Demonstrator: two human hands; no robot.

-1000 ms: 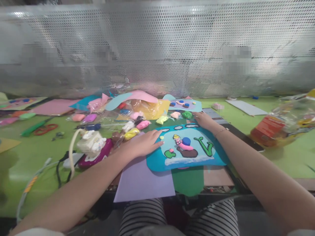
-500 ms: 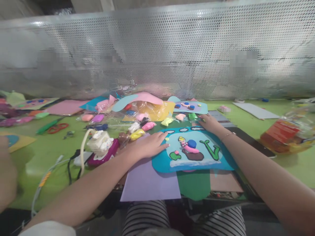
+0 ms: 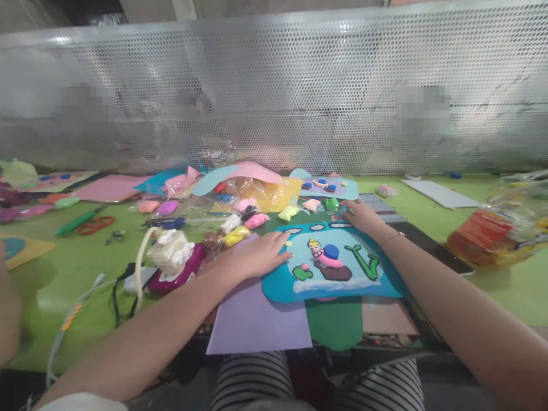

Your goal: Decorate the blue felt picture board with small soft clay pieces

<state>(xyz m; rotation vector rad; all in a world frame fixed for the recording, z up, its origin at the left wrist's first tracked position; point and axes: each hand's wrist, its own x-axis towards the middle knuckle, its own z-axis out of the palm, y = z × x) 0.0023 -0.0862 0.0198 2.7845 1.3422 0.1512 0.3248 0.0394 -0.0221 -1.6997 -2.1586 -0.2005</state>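
A blue card (image 3: 280, 290) lies in front of me with a clay picture on it: a pink and blue snail-like figure (image 3: 331, 253) on a brown patch, green plant shapes and white clouds. My left hand (image 3: 262, 254) rests flat at the card's left edge, fingers stretched out and holding nothing. At the upper right edge lies my right hand (image 3: 363, 214), its fingers extended beside a green clay packet (image 3: 331, 204); its fingertips show only in part. Under the card are a lilac sheet (image 3: 261, 325) and a green sheet (image 3: 334, 325).
Left of my arm stand a purple power strip (image 3: 188, 271) with plugs and cables, and red scissors (image 3: 96, 225). Several wrapped clay packets lie ahead. A dark phone-like slab (image 3: 430, 248) and a plastic jar (image 3: 483, 237) are at right. A perforated metal screen (image 3: 274, 85) stands behind.
The whole view has shifted slightly to the left. Both hands keep their places on the blue card. Another person's blurred arm at the far left has slid partly out of view.
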